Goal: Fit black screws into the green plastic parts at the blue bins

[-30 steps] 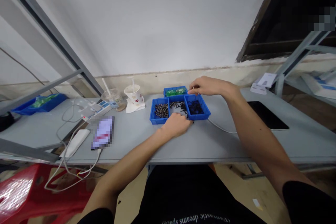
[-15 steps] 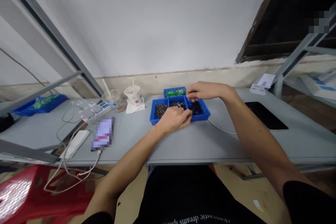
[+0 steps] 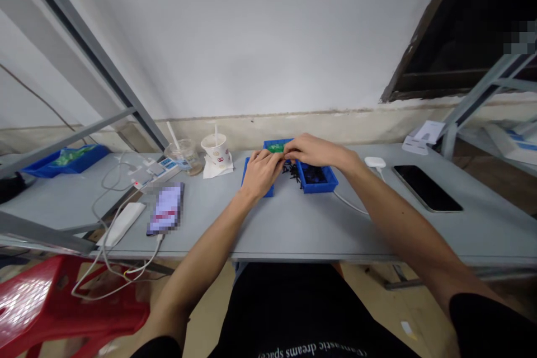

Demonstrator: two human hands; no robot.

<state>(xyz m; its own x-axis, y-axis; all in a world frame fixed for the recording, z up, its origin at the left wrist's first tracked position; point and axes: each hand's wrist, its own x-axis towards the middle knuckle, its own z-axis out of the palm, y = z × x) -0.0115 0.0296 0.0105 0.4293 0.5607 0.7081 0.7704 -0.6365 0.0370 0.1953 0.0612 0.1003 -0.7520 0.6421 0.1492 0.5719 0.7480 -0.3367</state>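
My left hand [image 3: 262, 172] is over the left blue tray [image 3: 269, 190], hiding most of its inside. Its fingers are bent and drawn together, the tips close to my right hand. My right hand [image 3: 314, 150] is pinched above the gap between the trays, fingertips meeting the left hand's. Whatever lies between the fingertips is too small or hidden to make out. Dark small screws [image 3: 293, 173] lie in that gap. The right blue tray [image 3: 321, 187] contains black small parts [image 3: 312, 173]. Behind, a blue tray [image 3: 272, 142] holds green plastic packets [image 3: 276, 149], partly covered by my hands.
Two drink cups, one clear [image 3: 191, 159] and one paper [image 3: 215, 151], stand left of the trays. A phone [image 3: 166, 210], a power strip [image 3: 157, 173] and white cables lie further left. On the right are a white charger [image 3: 375, 162] and a black phone [image 3: 428, 187].
My left hand has moved up and left over the left tray. My right hand has shifted left, away from the right tray, and the fingertips now meet. The screws in the gap show more.
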